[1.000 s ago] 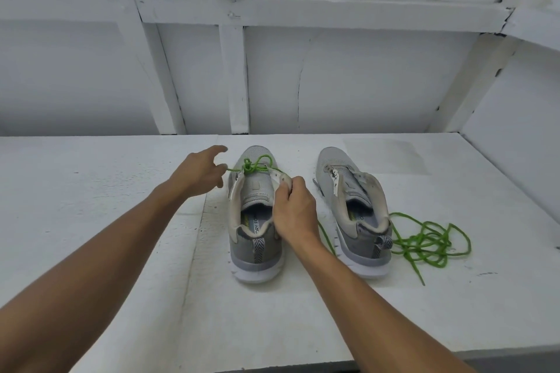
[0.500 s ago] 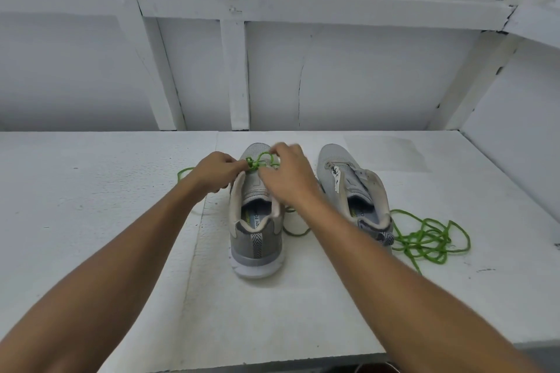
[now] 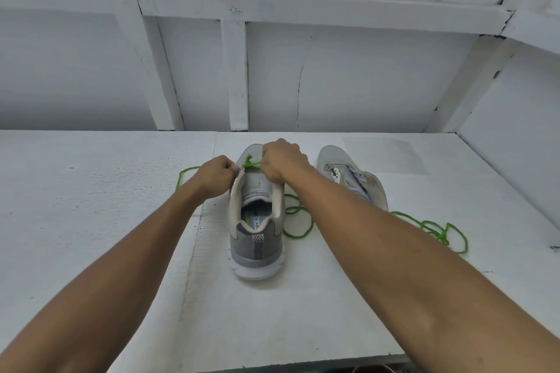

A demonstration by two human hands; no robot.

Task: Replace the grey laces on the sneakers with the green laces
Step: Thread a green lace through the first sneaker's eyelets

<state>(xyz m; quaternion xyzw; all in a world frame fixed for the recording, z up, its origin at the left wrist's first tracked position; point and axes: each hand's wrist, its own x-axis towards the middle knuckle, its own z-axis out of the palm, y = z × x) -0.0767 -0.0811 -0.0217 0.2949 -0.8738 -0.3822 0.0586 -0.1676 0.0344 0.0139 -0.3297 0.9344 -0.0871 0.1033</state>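
Note:
Two grey sneakers stand heel towards me on the white table. The left sneaker [image 3: 257,239] carries a green lace [image 3: 251,164] across its lowest eyelets near the toe. My left hand [image 3: 215,176] pinches the lace at the shoe's left side, and my right hand [image 3: 282,164] pinches it at the right side. The lace's ends trail off to the left [image 3: 181,180] and loop on the table between the shoes [image 3: 298,221]. The right sneaker [image 3: 353,179] has no lace, and my right forearm covers part of it. A second green lace [image 3: 439,230] lies tangled to its right.
The white table [image 3: 91,221] ends in a front edge near the bottom of the view. A white panelled wall [image 3: 333,85] rises behind it, and a slanted white panel closes in on the right.
My right hand left the shoe's collar and went up to the lace near the toe. My left hand closed in on the lace. A lace end now trails to the left.

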